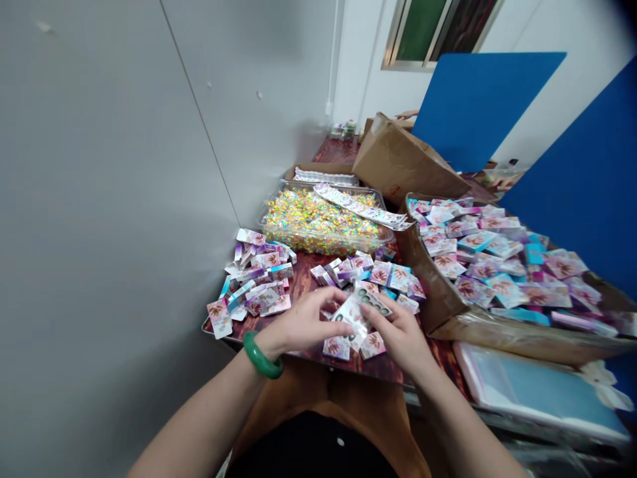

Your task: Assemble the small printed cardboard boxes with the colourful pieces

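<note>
My left hand [311,322], with a green bangle on its wrist, is closed on a small white printed box [347,313] over the table's front part. Close beside it, my right hand [403,335] grips a pale card with a row of dark round spots [375,302], thumb on top. Something clear and shiny, perhaps a plastic packet, lies between the two hands; its exact shape is blurred. Small printed boxes [381,272] lie in a loose pile just beyond my hands, and two more printed boxes [337,348] rest below them.
A clear tub [323,239] of many-coloured packets stands behind, with a printed strip [361,204] across it. Left is another box pile [259,285]. A large carton [448,322] full of printed boxes stands right, beside plastic bags [537,392]. A grey wall [124,199] borders the left.
</note>
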`<state>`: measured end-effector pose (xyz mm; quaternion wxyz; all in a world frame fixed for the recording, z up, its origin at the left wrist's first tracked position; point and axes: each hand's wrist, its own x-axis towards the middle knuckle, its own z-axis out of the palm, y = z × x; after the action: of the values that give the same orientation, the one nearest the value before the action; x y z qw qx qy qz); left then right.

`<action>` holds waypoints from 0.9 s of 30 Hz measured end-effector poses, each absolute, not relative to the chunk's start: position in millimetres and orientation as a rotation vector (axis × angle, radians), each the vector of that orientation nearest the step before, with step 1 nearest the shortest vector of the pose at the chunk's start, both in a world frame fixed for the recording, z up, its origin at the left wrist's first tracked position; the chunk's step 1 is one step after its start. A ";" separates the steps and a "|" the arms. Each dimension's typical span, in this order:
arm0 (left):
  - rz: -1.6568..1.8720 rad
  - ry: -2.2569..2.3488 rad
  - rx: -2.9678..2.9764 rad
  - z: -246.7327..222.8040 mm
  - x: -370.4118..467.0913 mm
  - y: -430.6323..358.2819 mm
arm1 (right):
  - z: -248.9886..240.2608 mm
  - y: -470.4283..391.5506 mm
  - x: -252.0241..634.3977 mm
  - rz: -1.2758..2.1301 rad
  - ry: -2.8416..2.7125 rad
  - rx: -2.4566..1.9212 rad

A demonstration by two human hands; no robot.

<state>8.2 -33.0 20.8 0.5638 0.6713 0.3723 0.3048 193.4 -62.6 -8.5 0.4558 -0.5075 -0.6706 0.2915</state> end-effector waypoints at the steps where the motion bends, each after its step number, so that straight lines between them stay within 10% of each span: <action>1: 0.660 0.844 1.495 17.0 10.1 -32.4 | -10.4 -60.5 193.7 0.649 -1.661 -1.236; 7: 0.742 0.857 1.088 5.2 18.8 -32.6 | -21.5 -58.0 193.4 0.247 -2.069 -1.054; 27: 0.178 1.572 2.289 0.8 11.5 245.5 | -87.6 -57.1 197.3 1.114 -1.643 -1.495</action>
<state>11.5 245.5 0.8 0.1787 0.8093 0.5560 0.0630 197.3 -57.1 -87.6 0.3225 -0.5695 -0.6259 0.4242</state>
